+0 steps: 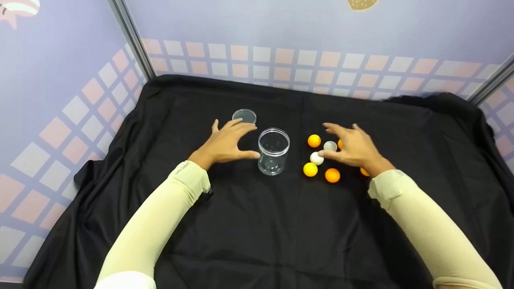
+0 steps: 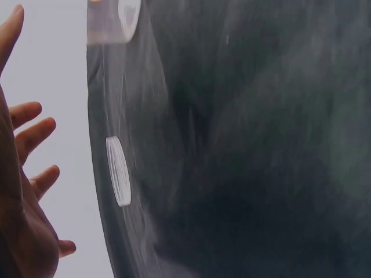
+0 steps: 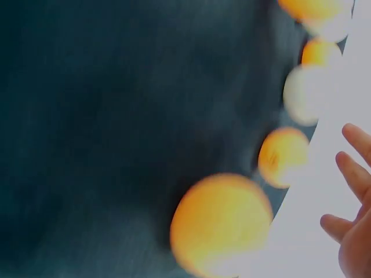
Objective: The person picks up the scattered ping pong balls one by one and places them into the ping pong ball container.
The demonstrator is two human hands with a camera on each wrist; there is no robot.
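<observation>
A clear, lidless jar (image 1: 273, 154) stands upright near the middle of the black cloth. My left hand (image 1: 227, 144) hovers just left of it, fingers spread, thumb tip overlapping the jar's side in the head view. Behind that hand lies a round clear lid (image 1: 244, 115), also visible in the left wrist view as a thin lid (image 2: 119, 171). Over the loose balls to the right is my right hand (image 1: 349, 146), its fingers apart and holding nothing. Beneath and around it sit orange balls (image 1: 332, 175), a white ball (image 1: 317, 158) and a greyish ball (image 1: 330, 147); the hand partly hides some.
Wrinkled black cloth (image 1: 257, 233) covers the table. Pale panel walls (image 1: 281, 24) with a tile pattern enclose the back and left, joined by a metal post (image 1: 132, 40). One orange ball (image 1: 364, 171) shows partly behind the right wrist.
</observation>
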